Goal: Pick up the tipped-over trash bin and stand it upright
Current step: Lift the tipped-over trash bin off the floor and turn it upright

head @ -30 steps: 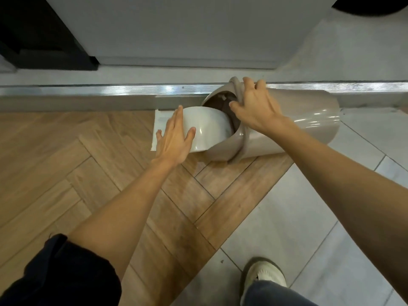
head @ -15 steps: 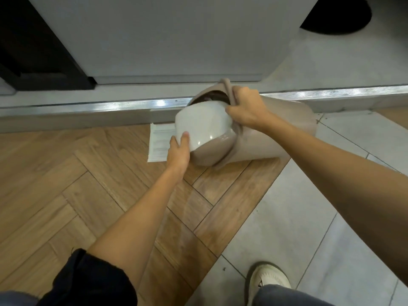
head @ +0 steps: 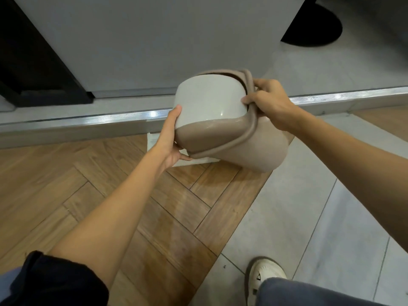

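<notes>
The trash bin (head: 260, 149) is a beige plastic cylinder with a white swing lid (head: 212, 100) set in a domed beige top. It is tilted, top end raised toward me, with its base low at the right. My left hand (head: 170, 138) grips the domed top from the left and below, thumb on the white lid. My right hand (head: 267, 102) is closed over the rim of the top on its right side.
A white sheet of paper (head: 154, 140) lies on the herringbone wood floor under the bin. A metal threshold strip (head: 88, 119) runs across behind it, below a grey door panel (head: 154, 40). Grey tiles and my shoe (head: 265, 277) are at the lower right.
Both hands closed on the bin's top and lifted it. The bin swung from lying on its side to a steep tilt, its top now higher and nearer to me.
</notes>
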The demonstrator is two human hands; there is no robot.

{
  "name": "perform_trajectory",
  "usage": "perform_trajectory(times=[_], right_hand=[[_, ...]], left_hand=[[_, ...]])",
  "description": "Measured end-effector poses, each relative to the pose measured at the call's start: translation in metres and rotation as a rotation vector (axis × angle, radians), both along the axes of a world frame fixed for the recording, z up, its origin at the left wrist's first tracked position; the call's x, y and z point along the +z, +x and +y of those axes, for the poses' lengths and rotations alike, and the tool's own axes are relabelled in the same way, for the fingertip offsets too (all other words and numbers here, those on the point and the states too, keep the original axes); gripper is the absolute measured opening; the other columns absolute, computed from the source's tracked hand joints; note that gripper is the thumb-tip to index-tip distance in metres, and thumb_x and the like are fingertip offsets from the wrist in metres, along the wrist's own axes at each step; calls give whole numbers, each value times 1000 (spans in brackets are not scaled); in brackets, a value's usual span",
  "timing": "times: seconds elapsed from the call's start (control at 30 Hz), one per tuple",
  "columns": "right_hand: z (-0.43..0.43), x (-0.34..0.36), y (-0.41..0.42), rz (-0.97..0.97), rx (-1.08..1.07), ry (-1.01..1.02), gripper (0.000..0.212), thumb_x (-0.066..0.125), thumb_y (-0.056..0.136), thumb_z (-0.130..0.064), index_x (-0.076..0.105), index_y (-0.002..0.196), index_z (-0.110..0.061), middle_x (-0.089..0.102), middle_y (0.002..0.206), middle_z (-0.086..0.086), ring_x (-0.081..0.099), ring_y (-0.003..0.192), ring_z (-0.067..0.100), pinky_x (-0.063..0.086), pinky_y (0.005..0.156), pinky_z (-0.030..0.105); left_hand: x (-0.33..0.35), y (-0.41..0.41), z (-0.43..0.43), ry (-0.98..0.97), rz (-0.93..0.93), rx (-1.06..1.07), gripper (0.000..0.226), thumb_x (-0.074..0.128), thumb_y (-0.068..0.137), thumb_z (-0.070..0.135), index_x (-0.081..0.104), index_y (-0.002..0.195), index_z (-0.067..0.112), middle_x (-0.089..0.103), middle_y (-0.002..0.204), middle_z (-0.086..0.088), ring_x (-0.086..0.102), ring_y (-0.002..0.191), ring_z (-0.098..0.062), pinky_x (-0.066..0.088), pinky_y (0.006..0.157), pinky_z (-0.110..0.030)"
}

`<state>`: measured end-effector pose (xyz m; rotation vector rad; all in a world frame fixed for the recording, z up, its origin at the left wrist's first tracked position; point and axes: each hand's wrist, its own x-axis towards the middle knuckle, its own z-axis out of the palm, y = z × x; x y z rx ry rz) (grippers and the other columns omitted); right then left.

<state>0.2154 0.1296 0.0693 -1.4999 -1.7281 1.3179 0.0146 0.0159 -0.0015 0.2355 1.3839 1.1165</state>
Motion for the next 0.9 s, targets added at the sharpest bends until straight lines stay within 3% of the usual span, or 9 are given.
perform_trajectory(times=[0.13, 0.27, 0.33, 0.43, 0.5, 0.57, 0.73, 0.87, 0.9], right_hand=[[7, 10, 23, 47, -50, -79, 35, 55, 84, 2, 67, 116, -4, 67, 95, 9, 62, 84, 22, 53, 71, 31], [6, 9, 41, 82, -164, -161, 29, 55, 86, 1, 71, 106, -13, 70, 94, 6, 65, 90, 24, 55, 83, 39], [0, 4, 47, 108, -229, -194, 26, 54, 86, 0, 69, 99, -17, 67, 85, 3, 63, 81, 21, 57, 70, 29], [-14, 1, 51, 90, -372, -225, 17, 52, 83, -1, 59, 87, -16, 51, 69, 0, 50, 52, 10, 38, 39, 14], [-24, -3, 52, 67, -453, -250, 19, 51, 80, -1, 47, 68, -15, 43, 62, 2, 42, 43, 14, 34, 42, 18], [-37, -5, 50, 73, -507, -270, 19, 49, 77, -1, 43, 63, -13, 42, 60, 7, 38, 42, 18, 34, 44, 20], [-84, -13, 42, 178, -625, -427, 16, 45, 78, 1, 45, 70, -12, 42, 60, 7, 34, 45, 20, 37, 31, 14], [-126, -22, 26, 254, -606, -541, 13, 42, 80, 4, 45, 73, -6, 43, 58, 10, 38, 30, 19, 56, 44, 34], [-135, -24, 22, 276, -584, -593, 10, 43, 81, 3, 47, 77, -4, 46, 60, 11, 43, 32, 21, 58, 49, 38]], left_hand=[[21, 2, 3, 24, 38, -91, 67, 51, 96, 70, 51, 146, 26, 63, 135, -12, 62, 119, -35, 56, 73, -51], [39, 3, 9, 28, 78, -163, 70, 51, 96, 73, 57, 142, 20, 66, 119, -10, 64, 103, -27, 56, 80, -48], [48, 2, 13, 22, 127, -191, 70, 49, 96, 74, 60, 136, 17, 68, 113, -7, 64, 96, -22, 54, 74, -42], [56, 4, 18, 11, 196, -278, 60, 45, 97, 75, 63, 115, 20, 67, 95, -2, 61, 86, -18, 52, 73, -38], [61, 6, 21, 0, 247, -327, 55, 44, 98, 75, 64, 103, 24, 66, 93, -1, 59, 88, -18, 51, 77, -37], [66, 9, 25, 1, 314, -350, 51, 42, 99, 73, 65, 100, 28, 64, 95, 1, 58, 90, -18, 50, 80, -35], [81, 12, 36, 29, 415, -391, 44, 42, 99, 75, 65, 110, 39, 69, 108, 8, 62, 102, -15, 50, 89, -34], [86, 7, 46, 42, 529, -445, 88, 48, 84, 86, 54, 148, 26, 56, 154, -6, 57, 135, -25, 48, 95, -32], [86, 5, 47, 56, 543, -452, 91, 48, 86, 84, 53, 150, 20, 58, 152, -9, 62, 131, -22, 48, 86, -26]])
